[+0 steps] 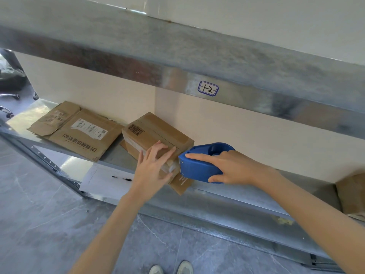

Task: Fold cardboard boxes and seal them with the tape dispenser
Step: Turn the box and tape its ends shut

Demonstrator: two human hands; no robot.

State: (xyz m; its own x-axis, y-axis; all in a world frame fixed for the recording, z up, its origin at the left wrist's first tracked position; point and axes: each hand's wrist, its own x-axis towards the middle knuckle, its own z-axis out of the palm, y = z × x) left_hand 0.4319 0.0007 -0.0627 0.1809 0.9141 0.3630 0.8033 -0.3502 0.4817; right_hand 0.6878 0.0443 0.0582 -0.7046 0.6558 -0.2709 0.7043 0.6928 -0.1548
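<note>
Sealing step, dispenser set against the box's end.

My right hand (233, 168) is wrapped round the blue tape dispenser (199, 169), forefinger laid along its top, with its mouth touching the end of the folded box (154, 129). My left hand (154, 167) lies straight-fingered over the box's near top edge, pressing it onto the metal shelf (237, 192) (flattened cardboard (79, 133) lies to the left). I judge the next move needs a steady draw along the seam, flaps held down.

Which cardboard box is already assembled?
The barcoded box under the left hand, beside the tape dispenser; the labelled box left of it lies flat.
</note>
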